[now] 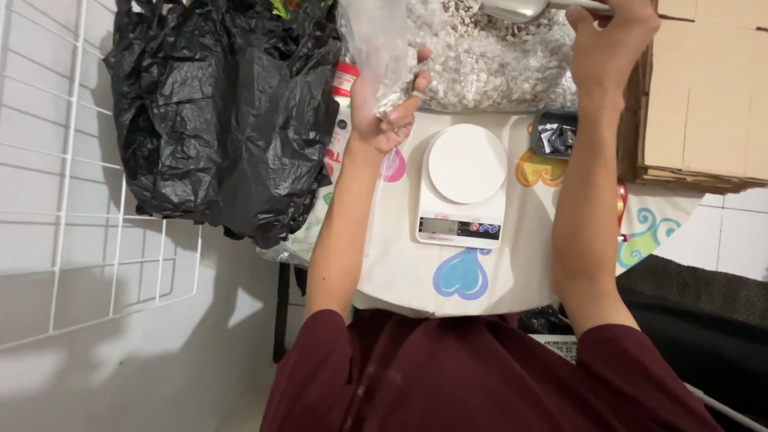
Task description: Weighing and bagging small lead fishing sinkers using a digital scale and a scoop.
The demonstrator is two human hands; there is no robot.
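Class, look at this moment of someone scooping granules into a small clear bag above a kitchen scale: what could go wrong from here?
1. The left hand pinches the small clear bag by one edge only, so its mouth may sag and granules may miss it.
2. The metal scoop in the right hand sits over the big open sack of granules; a tilt could scatter them onto the white scale.

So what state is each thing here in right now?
Left hand: closed on the small clear bag.
Small clear bag: held up, a little filling in its bottom corner.
Right hand: gripping the metal scoop.
Metal scoop: over the big bag.
Big bag of pebbles: open, full.
Kitchen scale: on, platform bare.
Black bag: crumpled, bulging.
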